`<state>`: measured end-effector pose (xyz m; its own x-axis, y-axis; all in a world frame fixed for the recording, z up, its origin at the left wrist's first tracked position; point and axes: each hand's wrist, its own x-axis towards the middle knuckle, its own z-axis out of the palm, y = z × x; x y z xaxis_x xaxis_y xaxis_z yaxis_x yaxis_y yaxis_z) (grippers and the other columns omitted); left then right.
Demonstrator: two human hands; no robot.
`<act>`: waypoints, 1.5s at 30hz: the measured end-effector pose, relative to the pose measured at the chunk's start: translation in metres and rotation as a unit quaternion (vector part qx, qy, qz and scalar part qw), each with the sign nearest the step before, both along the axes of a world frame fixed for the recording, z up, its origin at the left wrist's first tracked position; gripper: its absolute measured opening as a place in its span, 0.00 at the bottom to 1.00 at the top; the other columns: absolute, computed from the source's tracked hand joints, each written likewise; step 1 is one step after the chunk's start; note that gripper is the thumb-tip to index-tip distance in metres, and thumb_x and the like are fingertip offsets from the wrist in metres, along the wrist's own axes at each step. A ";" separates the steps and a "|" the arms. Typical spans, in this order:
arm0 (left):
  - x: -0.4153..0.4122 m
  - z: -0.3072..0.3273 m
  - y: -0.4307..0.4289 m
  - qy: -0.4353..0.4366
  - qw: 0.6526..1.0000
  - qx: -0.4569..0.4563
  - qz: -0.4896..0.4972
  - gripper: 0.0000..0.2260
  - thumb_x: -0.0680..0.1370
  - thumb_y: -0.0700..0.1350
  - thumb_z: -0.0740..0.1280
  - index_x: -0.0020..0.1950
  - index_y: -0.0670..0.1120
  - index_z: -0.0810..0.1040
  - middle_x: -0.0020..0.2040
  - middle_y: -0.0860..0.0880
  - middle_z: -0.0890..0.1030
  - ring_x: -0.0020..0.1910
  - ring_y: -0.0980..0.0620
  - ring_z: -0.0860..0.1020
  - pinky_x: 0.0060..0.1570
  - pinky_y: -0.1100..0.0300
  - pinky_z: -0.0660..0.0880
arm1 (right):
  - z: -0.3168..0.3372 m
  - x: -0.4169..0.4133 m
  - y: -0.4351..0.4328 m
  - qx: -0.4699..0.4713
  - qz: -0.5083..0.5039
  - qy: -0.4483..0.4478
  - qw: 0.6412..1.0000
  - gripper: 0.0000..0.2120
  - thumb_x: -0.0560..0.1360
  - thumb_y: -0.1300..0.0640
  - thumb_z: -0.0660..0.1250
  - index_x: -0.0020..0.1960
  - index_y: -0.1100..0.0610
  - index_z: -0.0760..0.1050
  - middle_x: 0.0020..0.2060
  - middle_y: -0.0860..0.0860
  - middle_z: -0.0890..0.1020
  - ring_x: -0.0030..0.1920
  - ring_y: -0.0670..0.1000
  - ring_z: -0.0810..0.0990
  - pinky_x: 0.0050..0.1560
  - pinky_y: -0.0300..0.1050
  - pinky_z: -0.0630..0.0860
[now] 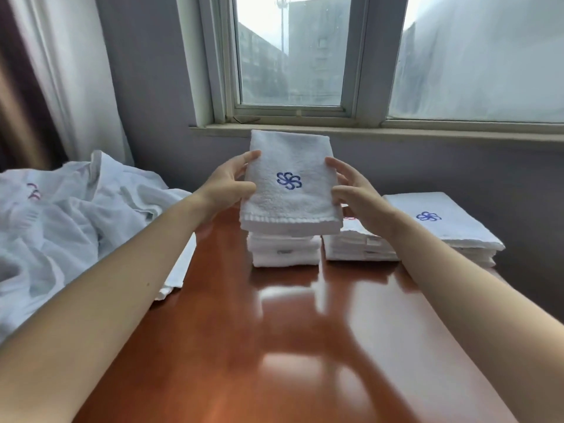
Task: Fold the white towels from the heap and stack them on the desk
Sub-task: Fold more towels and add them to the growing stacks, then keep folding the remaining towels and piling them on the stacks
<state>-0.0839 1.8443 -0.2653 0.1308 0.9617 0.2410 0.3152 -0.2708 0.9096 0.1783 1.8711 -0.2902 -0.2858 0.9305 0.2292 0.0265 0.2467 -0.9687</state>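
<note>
A folded white towel (290, 166) with a blue flower emblem is held between both hands, tilted up at its far end, just above a short stack of folded towels (285, 250) on the glossy brown desk (274, 346). My left hand (227, 184) grips its left edge, thumb on top. My right hand (354, 193) grips its right edge. A heap of unfolded white towels (70, 221) lies at the left. Two more stacks stand at the right: a low one (357, 245) behind my right wrist and a wider one (442, 224) topped with a blue emblem.
A grey wall and a window sill (335, 131) run behind the desk. A curtain (45, 80) hangs at the far left. The near half of the desk shows only glare from the window.
</note>
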 end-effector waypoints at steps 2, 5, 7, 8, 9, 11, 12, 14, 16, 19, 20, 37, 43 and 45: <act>-0.001 0.000 0.019 -0.004 1.000 0.000 0.014 0.39 0.63 0.38 0.62 0.75 0.55 0.66 0.66 0.50 0.76 0.60 0.55 0.79 0.39 0.66 0.77 | 0.000 -0.006 0.021 -0.008 -0.008 0.002 1.000 0.37 0.61 0.65 0.60 0.68 0.41 0.70 0.54 0.45 0.81 0.37 0.46 0.79 0.29 0.40 0.75; -0.003 -0.009 0.043 -0.016 0.999 -0.009 0.028 0.39 0.63 0.38 0.62 0.74 0.54 0.67 0.66 0.49 0.76 0.59 0.55 0.79 0.38 0.66 0.77 | -0.007 -0.015 0.047 -0.023 -0.021 -0.008 0.999 0.37 0.60 0.64 0.60 0.66 0.40 0.70 0.56 0.47 0.80 0.39 0.49 0.77 0.30 0.41 0.75; -0.005 -0.016 0.056 -0.016 0.999 -0.016 0.037 0.39 0.62 0.38 0.62 0.74 0.53 0.68 0.66 0.48 0.75 0.60 0.53 0.78 0.41 0.65 0.77 | -0.015 -0.020 0.061 -0.034 -0.029 -0.010 0.999 0.38 0.59 0.64 0.59 0.67 0.41 0.70 0.54 0.45 0.80 0.37 0.47 0.77 0.29 0.40 0.74; -0.006 -0.020 0.062 -0.014 0.999 -0.019 0.042 0.39 0.62 0.38 0.62 0.74 0.53 0.68 0.67 0.47 0.75 0.60 0.53 0.78 0.42 0.65 0.77 | -0.019 -0.022 0.067 -0.039 -0.032 -0.013 0.999 0.38 0.59 0.64 0.59 0.67 0.41 0.70 0.52 0.45 0.80 0.35 0.46 0.78 0.29 0.40 0.74; -0.008 -0.024 0.067 -0.013 0.999 -0.022 0.046 0.39 0.62 0.38 0.62 0.74 0.53 0.68 0.66 0.47 0.75 0.60 0.53 0.78 0.42 0.66 0.77 | -0.024 -0.024 0.073 -0.044 -0.035 -0.019 0.998 0.39 0.59 0.64 0.59 0.68 0.42 0.70 0.51 0.44 0.81 0.35 0.45 0.78 0.30 0.40 0.74; -0.009 -0.033 0.078 -0.012 0.998 -0.030 0.052 0.38 0.63 0.36 0.62 0.75 0.51 0.67 0.65 0.48 0.76 0.59 0.53 0.79 0.41 0.66 0.77 | -0.032 -0.028 0.083 -0.051 -0.042 -0.029 0.997 0.39 0.59 0.64 0.59 0.67 0.41 0.69 0.51 0.44 0.80 0.36 0.46 0.77 0.31 0.40 0.74; -0.010 -0.039 0.083 -0.014 0.998 -0.033 0.057 0.36 0.66 0.34 0.62 0.75 0.50 0.67 0.64 0.47 0.77 0.58 0.53 0.79 0.41 0.66 0.77 | -0.036 -0.029 0.088 -0.054 -0.047 -0.034 0.997 0.39 0.58 0.64 0.59 0.67 0.41 0.69 0.50 0.45 0.80 0.37 0.47 0.77 0.32 0.41 0.73; -0.010 -0.051 0.093 -0.019 0.996 -0.040 0.072 0.32 0.72 0.29 0.60 0.75 0.48 0.67 0.64 0.46 0.77 0.54 0.54 0.80 0.40 0.67 0.77 | -0.044 -0.033 0.095 -0.057 -0.058 -0.049 0.995 0.39 0.60 0.65 0.58 0.69 0.43 0.69 0.50 0.47 0.78 0.37 0.48 0.75 0.32 0.41 0.71; -0.009 -0.064 0.101 -0.007 0.995 -0.050 0.087 0.30 0.74 0.28 0.59 0.76 0.45 0.66 0.66 0.44 0.76 0.51 0.54 0.79 0.38 0.71 0.75 | -0.053 -0.037 0.099 -0.054 -0.078 -0.081 0.992 0.37 0.65 0.69 0.57 0.73 0.49 0.67 0.55 0.47 0.76 0.32 0.47 0.76 0.27 0.36 0.68; -0.006 -0.081 0.108 0.030 0.991 -0.080 0.106 0.29 0.76 0.30 0.60 0.77 0.43 0.64 0.68 0.42 0.75 0.48 0.57 0.77 0.35 0.77 0.70 | -0.065 -0.043 0.104 -0.060 -0.104 -0.138 0.983 0.35 0.70 0.71 0.55 0.76 0.55 0.64 0.65 0.50 0.74 0.33 0.49 0.79 0.22 0.32 0.63; -0.005 -0.085 0.109 0.033 0.989 -0.086 0.114 0.29 0.76 0.31 0.61 0.77 0.43 0.64 0.69 0.43 0.74 0.48 0.60 0.77 0.34 0.78 0.69 | -0.066 -0.044 0.105 -0.064 -0.103 -0.154 0.981 0.35 0.70 0.71 0.54 0.77 0.56 0.63 0.62 0.48 0.76 0.29 0.46 0.76 0.21 0.32 0.61; -0.006 -0.062 -0.004 0.188 0.974 -0.044 0.119 0.27 0.77 0.44 0.68 0.76 0.46 0.66 0.73 0.48 0.70 0.68 0.54 0.70 0.64 0.61 0.66 | -0.004 -0.068 0.002 0.218 -0.059 -0.438 0.870 0.22 0.76 0.55 0.62 0.71 0.50 0.71 0.72 0.47 0.69 0.70 0.48 0.69 0.66 0.48 0.69; -0.071 -0.055 -0.085 0.290 0.941 -0.043 0.167 0.30 0.76 0.51 0.68 0.77 0.53 0.63 0.75 0.52 0.67 0.72 0.53 0.68 0.67 0.58 0.67 | 0.004 -0.136 -0.054 0.289 0.046 -0.493 0.819 0.24 0.76 0.55 0.61 0.73 0.45 0.68 0.73 0.44 0.66 0.70 0.50 0.68 0.65 0.47 0.69; -0.102 -0.052 -0.113 0.304 0.929 -0.048 0.205 0.30 0.76 0.51 0.68 0.77 0.55 0.62 0.75 0.53 0.67 0.71 0.53 0.69 0.68 0.53 0.68 | 0.003 -0.162 -0.067 0.302 0.067 -0.493 0.813 0.24 0.76 0.54 0.61 0.72 0.44 0.68 0.73 0.44 0.66 0.71 0.51 0.67 0.65 0.48 0.69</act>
